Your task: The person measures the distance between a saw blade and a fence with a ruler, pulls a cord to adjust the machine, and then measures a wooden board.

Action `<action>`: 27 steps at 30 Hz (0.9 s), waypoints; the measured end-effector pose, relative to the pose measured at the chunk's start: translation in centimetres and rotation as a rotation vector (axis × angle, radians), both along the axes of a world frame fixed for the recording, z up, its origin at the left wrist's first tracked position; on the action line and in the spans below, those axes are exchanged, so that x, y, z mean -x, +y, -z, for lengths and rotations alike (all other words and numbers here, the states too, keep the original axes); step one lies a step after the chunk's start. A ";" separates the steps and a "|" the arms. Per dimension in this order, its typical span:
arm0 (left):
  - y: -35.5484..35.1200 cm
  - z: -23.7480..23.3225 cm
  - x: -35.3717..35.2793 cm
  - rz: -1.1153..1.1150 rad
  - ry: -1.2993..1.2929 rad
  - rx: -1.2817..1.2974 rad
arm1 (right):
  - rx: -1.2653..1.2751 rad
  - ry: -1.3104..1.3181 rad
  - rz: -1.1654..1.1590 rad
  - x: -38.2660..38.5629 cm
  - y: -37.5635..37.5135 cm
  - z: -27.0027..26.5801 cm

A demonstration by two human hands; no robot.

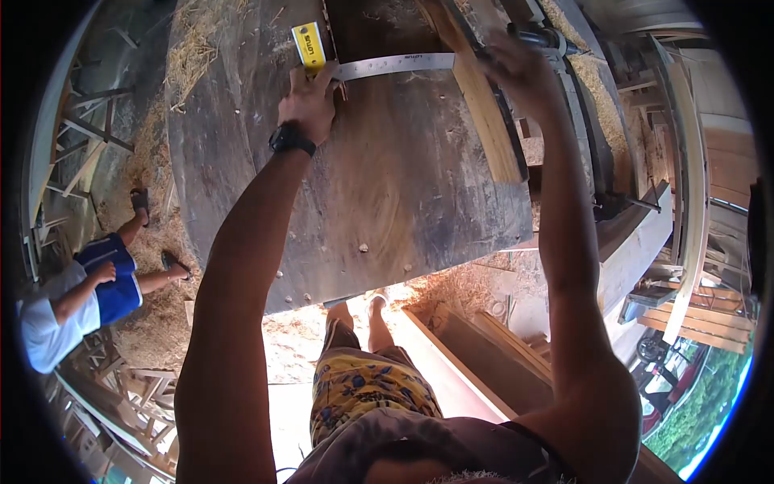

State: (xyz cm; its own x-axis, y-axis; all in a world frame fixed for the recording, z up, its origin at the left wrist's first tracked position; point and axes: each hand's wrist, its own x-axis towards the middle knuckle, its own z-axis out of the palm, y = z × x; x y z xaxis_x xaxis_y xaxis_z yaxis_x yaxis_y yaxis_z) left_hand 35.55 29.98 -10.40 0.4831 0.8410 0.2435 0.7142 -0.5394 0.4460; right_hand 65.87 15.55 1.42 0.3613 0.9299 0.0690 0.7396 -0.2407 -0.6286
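Observation:
A metal try square lies across the worn wooden table (pixel 379 185). Its yellow handle (pixel 309 46) is at the left, and its silver ruled blade (pixel 395 65) reaches right to a wooden strip (pixel 488 121). My left hand (pixel 310 101), with a dark watch on the wrist, has its fingers closed on the square near the corner where handle and blade meet. At the blade's far end, my right hand (pixel 516 73) is over the strip beside a dark clamp-like tool (pixel 536 36). Motion blurs its fingers, and what they touch is unclear.
Another person (pixel 81 294) in blue shorts is on the left, apart from my hands. Wood shavings (pixel 193 48) lie on the table's upper left and on the floor. Long boards (pixel 476 355) are below right, and a beam (pixel 637 242) stands at the right.

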 end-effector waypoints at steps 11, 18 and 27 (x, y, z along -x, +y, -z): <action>0.3 0.5 0.1 0.035 0.003 -0.108 | 0.337 0.046 0.089 1.7 -7.1 3.4; 0.1 -0.3 0.0 0.008 0.008 -0.085 | 0.046 0.393 0.031 0.8 -7.0 5.8; -0.1 0.0 0.2 0.008 0.007 -0.070 | 0.062 0.248 0.123 3.1 -6.3 4.6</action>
